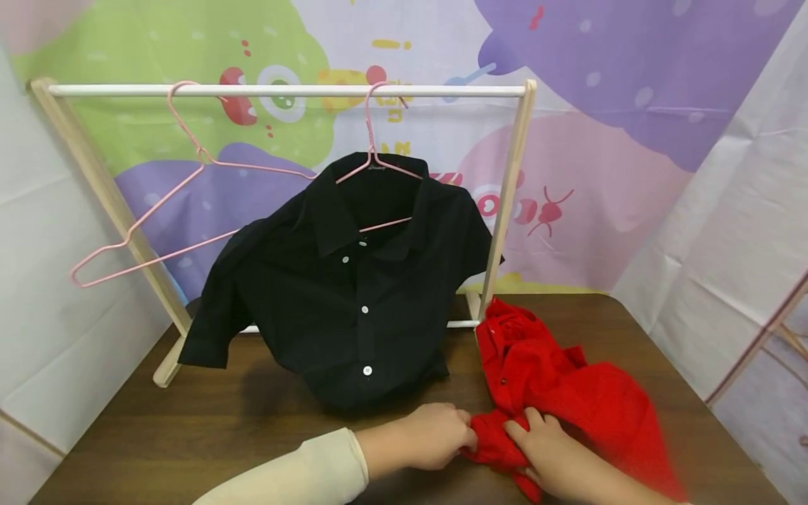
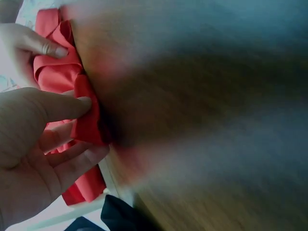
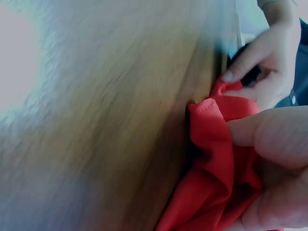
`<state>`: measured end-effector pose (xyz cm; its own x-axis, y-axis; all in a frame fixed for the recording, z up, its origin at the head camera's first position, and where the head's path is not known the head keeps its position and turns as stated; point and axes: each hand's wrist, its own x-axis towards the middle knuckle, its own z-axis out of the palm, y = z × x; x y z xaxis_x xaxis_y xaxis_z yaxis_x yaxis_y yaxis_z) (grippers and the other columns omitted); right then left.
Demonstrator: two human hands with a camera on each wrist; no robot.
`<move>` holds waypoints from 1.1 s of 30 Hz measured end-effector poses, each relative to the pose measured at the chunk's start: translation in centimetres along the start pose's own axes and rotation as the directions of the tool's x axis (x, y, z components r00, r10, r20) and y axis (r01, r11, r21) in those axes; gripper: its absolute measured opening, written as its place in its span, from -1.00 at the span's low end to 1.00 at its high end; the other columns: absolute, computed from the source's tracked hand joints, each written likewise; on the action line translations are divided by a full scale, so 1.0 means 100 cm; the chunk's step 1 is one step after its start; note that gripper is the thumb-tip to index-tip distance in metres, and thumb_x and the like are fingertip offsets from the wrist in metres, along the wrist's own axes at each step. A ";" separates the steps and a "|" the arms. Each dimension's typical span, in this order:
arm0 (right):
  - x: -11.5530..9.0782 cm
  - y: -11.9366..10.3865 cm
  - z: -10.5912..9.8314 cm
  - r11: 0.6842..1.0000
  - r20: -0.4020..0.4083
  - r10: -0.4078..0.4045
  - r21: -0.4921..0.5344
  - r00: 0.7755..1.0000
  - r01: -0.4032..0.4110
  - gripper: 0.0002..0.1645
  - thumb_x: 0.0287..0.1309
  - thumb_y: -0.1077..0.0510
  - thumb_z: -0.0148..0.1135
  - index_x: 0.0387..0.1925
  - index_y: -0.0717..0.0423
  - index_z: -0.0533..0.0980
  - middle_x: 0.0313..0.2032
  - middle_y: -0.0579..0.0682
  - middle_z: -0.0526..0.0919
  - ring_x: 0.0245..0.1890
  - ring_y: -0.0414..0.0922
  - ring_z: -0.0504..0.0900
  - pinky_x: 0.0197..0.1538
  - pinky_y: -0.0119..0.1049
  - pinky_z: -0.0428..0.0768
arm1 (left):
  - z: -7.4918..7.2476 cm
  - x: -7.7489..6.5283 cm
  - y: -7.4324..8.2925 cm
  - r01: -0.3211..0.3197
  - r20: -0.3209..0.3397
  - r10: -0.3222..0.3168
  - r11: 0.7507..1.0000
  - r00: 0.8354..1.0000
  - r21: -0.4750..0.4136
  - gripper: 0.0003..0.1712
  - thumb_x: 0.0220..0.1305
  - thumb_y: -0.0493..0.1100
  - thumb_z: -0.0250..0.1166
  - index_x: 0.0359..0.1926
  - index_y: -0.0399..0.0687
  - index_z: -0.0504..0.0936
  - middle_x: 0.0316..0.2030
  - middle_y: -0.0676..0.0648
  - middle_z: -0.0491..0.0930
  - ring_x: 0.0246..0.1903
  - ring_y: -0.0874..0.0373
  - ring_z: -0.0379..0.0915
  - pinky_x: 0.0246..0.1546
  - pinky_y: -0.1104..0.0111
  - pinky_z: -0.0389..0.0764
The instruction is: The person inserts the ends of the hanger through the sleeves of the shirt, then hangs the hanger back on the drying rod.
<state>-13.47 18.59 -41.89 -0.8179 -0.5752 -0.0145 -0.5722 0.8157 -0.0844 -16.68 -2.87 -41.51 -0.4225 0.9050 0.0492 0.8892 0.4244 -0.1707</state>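
A crumpled red shirt (image 1: pixel 606 400) with a collar and a dark button lies on the right of the wooden table. My left hand (image 1: pixel 435 436) pinches its near left edge between thumb and fingers; in the left wrist view the thumb presses a fold of red cloth (image 2: pixel 86 120). Just to the right, my right hand (image 1: pixel 555 452) grips a bunched part of the same shirt, thumb on top. In the right wrist view, a stitched hem (image 3: pixel 207 108) stands out beside the thumb of my right hand (image 3: pixel 279 144).
A rack with wooden legs and a white rail (image 1: pixel 284 91) stands behind. A black short-sleeved shirt (image 1: pixel 404 294) hangs from it on a pink hanger (image 1: pixel 370 126). Left of that is a bare pink hanger (image 1: pixel 170 184). The brown table (image 1: pixel 126 449) stretches below, with a patterned cloth (image 1: pixel 587 175) behind.
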 end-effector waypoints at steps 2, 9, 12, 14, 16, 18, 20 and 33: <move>0.002 -0.006 -0.001 0.999 0.034 0.033 0.025 0.999 -0.034 -0.48 -0.27 0.14 0.38 -0.19 0.07 0.36 -0.32 0.14 0.34 -0.40 0.08 0.39 -0.42 -0.11 0.47 | -0.002 -0.003 -0.002 0.006 0.011 -0.006 1.000 1.000 -0.001 -0.79 -0.16 -0.13 0.35 -0.44 0.33 0.61 -0.48 0.21 0.46 -0.48 0.34 0.41 -0.47 0.54 0.39; 0.004 -0.009 -0.017 0.997 0.083 0.044 0.066 0.996 -0.049 -0.32 -0.22 0.04 0.37 0.00 0.10 0.33 -0.22 0.16 0.36 -0.31 0.09 0.42 -0.34 -0.08 0.50 | -0.019 -0.001 -0.012 0.085 0.088 -0.079 0.994 0.993 -0.070 -0.92 -0.13 0.02 0.36 -0.51 0.31 0.61 -0.52 0.21 0.42 -0.55 0.35 0.35 -0.59 0.51 0.37; -0.001 -0.009 -0.030 0.996 0.074 0.044 0.070 0.996 -0.049 -0.24 -0.21 -0.02 0.37 0.08 0.10 0.32 -0.19 0.14 0.38 -0.28 0.06 0.43 -0.27 -0.07 0.49 | -0.026 0.002 -0.017 0.155 0.077 -0.146 0.981 0.986 -0.114 -0.87 -0.13 0.07 0.36 -0.55 0.27 0.57 -0.56 0.19 0.37 -0.61 0.35 0.30 -0.68 0.49 0.31; -0.005 -0.009 -0.041 0.996 0.055 0.051 0.065 0.997 -0.055 -0.22 -0.23 -0.03 0.38 0.08 0.10 0.32 -0.19 0.11 0.39 -0.26 0.03 0.44 -0.25 -0.09 0.49 | -0.030 0.006 -0.021 0.196 0.060 -0.189 0.970 0.980 -0.144 -0.79 -0.17 0.09 0.38 -0.49 0.23 0.53 -0.53 0.18 0.35 -0.59 0.35 0.29 -0.69 0.49 0.30; -0.009 -0.009 -0.052 0.997 0.000 0.059 0.040 0.998 -0.059 -0.23 -0.27 -0.03 0.40 0.04 0.14 0.36 -0.23 0.06 0.41 -0.28 -0.02 0.46 -0.26 -0.13 0.50 | -0.030 0.011 -0.024 0.222 0.034 -0.220 0.960 0.975 -0.171 -0.62 -0.23 0.10 0.43 -0.35 0.20 0.50 -0.41 0.17 0.36 -0.47 0.33 0.32 -0.64 0.50 0.35; -0.014 -0.008 -0.063 0.997 -0.075 0.073 -0.003 0.995 -0.073 -0.28 -0.32 -0.03 0.43 -0.05 0.18 0.41 -0.27 0.02 0.44 -0.31 -0.07 0.48 -0.29 -0.18 0.51 | -0.028 0.018 -0.028 0.223 0.004 -0.226 0.959 0.974 -0.175 -0.36 -0.32 0.13 0.47 -0.13 0.18 0.42 -0.19 0.12 0.35 -0.24 0.28 0.33 -0.49 0.49 0.43; -0.018 -0.005 -0.073 0.993 -0.178 0.071 -0.084 0.981 -0.087 -0.34 -0.39 -0.03 0.46 -0.19 0.19 0.45 -0.34 -0.02 0.43 -0.37 -0.08 0.47 -0.35 -0.21 0.50 | -0.026 0.027 -0.031 0.213 -0.014 -0.218 0.964 0.976 -0.158 -0.07 -0.41 0.17 0.49 0.08 0.18 0.28 0.04 0.06 0.25 0.00 0.20 0.20 -0.27 0.44 0.45; -0.017 0.037 -0.044 0.925 -0.014 0.379 -0.032 0.925 -0.379 0.28 -0.67 -0.42 0.39 0.18 0.10 0.22 0.08 0.40 0.22 -0.04 0.43 0.24 -0.58 0.19 0.40 | 0.002 0.087 -0.057 0.244 0.121 -0.220 0.938 0.968 -0.246 0.28 -0.53 0.13 0.53 0.30 0.35 0.01 0.21 0.07 0.11 0.16 0.13 0.08 -0.04 0.33 0.38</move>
<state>-14.40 22.85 -37.79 -0.9744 -0.2224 -0.0313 -0.2211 0.9744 -0.0412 -25.48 2.61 -40.33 -0.6256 0.7794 -0.0342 0.7744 0.6257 0.0938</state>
